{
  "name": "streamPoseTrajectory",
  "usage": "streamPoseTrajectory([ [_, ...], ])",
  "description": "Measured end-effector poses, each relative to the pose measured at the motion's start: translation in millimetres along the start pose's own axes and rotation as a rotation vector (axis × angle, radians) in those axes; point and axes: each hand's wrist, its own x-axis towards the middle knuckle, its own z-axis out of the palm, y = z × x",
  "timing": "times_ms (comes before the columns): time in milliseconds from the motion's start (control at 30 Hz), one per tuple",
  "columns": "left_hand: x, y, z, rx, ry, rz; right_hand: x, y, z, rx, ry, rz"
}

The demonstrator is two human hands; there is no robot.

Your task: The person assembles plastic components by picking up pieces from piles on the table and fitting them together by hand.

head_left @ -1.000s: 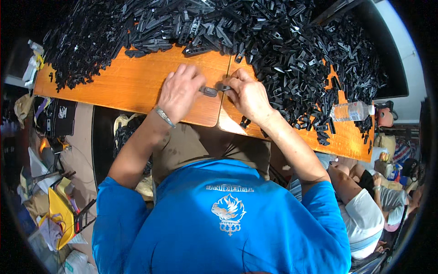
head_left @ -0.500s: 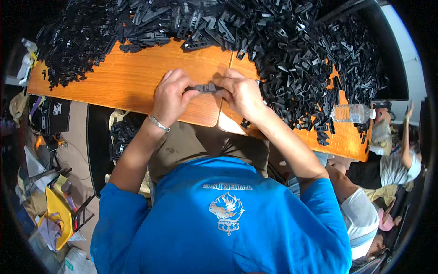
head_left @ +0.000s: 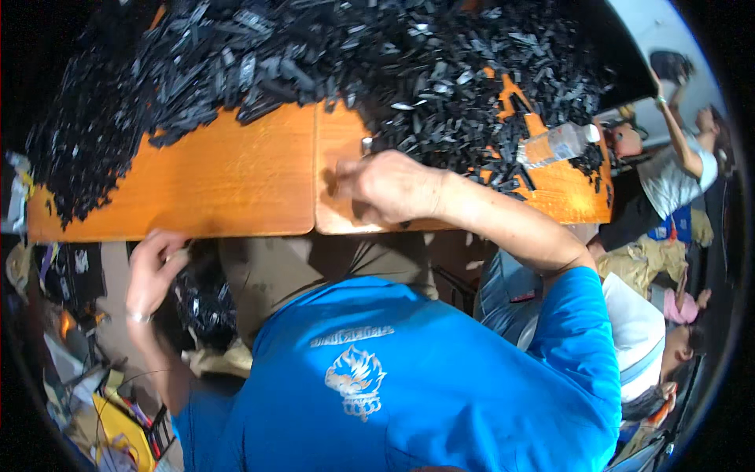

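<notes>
Clock: face centred on the head view, 12 at the far side
Left hand (head_left: 156, 267): at 9, by the near edge of the wooden table (head_left: 244, 173); fingers curled, thumb apart from them, nothing visible in the gap; contact with the edge not clear
Right hand (head_left: 397, 189): just off centre toward 12, above the near part of the table; fingers curled and motion-blurred, can't tell if together or clamped on a part
Shiny bit (head_left: 367, 145): at 12, just beyond the right hand, kind unclear
Small black plastic pieces (head_left: 86, 149): dense heap at 10
Long black plastic pieces (head_left: 259, 63): heap at 11, running into the next one
Mixed black plastic pieces (head_left: 440, 94): wide heap from 12 round to 2, nearest to the right hand
Glossy black mass (head_left: 206, 307): at 8, below the table edge, near the left hand; bag or loose parts, can't tell
Clear bottle (head_left: 558, 145): at 2, tilted, among the parts
Done: can't count; joined and single parts not separable at this blur
Left: plenty, I'd judge, with three big heaps on the table; nowhere near finished
</notes>
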Motion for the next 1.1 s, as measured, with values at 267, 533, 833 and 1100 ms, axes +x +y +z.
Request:
streamPoseTrajectory([
  [267,68.5,31.7,58.0,-0.203,0.236,0.127,28.6,9.2,36.9,-0.085,0.088,-0.017],
  [533,182.2,82.6,100.7,0.232,0.577,0.499,84.8,3.1,61.4,-0.004,0.386,0.076],
  [833,183.2,84.6,113.9,0.201,0.556,0.423,80.2,-7.8,73.0,0.041,0.438,0.109],
  [1100,144.5,60.9,119.7,-0.314,0.267,0.285,72.7,-15.6,78.5,0.013,0.453,0.037],
])
